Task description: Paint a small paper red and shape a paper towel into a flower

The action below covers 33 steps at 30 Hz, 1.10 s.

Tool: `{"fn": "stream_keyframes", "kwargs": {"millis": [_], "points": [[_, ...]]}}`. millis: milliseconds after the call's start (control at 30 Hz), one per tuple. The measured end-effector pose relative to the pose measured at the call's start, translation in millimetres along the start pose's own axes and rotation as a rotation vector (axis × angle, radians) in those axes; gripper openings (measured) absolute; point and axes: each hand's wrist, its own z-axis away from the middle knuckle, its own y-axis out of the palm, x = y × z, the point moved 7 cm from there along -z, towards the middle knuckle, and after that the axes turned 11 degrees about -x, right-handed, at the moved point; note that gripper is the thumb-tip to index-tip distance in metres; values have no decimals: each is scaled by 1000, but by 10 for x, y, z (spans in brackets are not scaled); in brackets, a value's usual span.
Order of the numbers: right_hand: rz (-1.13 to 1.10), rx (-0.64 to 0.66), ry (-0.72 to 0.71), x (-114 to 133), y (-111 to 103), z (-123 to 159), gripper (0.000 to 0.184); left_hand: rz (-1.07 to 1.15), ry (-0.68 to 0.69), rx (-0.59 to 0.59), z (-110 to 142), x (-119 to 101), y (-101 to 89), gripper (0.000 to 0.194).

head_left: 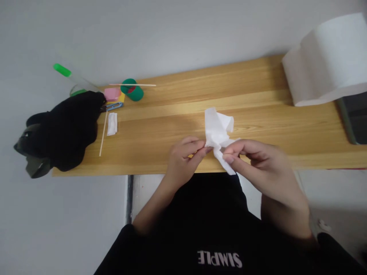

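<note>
Head view: one tissue [214,131], crumpled, at frame centre. Left hand [181,162], one: pinches its left side. Right hand [268,168], one: pinches its lower right part. Left of frame: two sticks [103,133], one cup [137,94], one pink block [112,94], one folded pad [112,124], one black cloth [74,130].

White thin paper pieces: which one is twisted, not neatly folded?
The thin, twisted white paper, pinched by both the left hand and right hand; the other, a small folded white rectangle, lies beside a thin pale stick.
</note>
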Motion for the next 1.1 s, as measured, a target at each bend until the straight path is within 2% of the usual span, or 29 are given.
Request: {"fn": "stream_keyframes", "kwargs": {"millis": [200,467,600,733,833,867,900,933,1033,1100], "points": [[-157,-33,106,-110,-18,-40,8,27,-75,133,28,88,58,21],[-442,-15,242,-325,-44,-80,14,37,-125,234,43,135,109,30],[-512,-10,289,-399,12,-111,19,-13,-72,276,77,121,152,25],[-503,-123,276,-428,-46,-130,18,-79,-44,268,113,147,166,26],[-490,-289,183,-392,-232,-102,17,-33,-159,126,108,267,86,31],[-467,-305,145,-369,-274,-86,19,13,-225,62,107,326,53,32],[-424,-278,115,-347,-278,-72,20,76,-297,-2,109,388,26,33],[-355,-195,101,-333,-230,-60,22,154,-371,-57,114,446,12,35],[-90,82,105,-376,43,-28,16,423,-578,-149,136,554,50,40],[-3,77,75,-411,166,-69,22,587,-697,-119,156,555,138,42]]}}
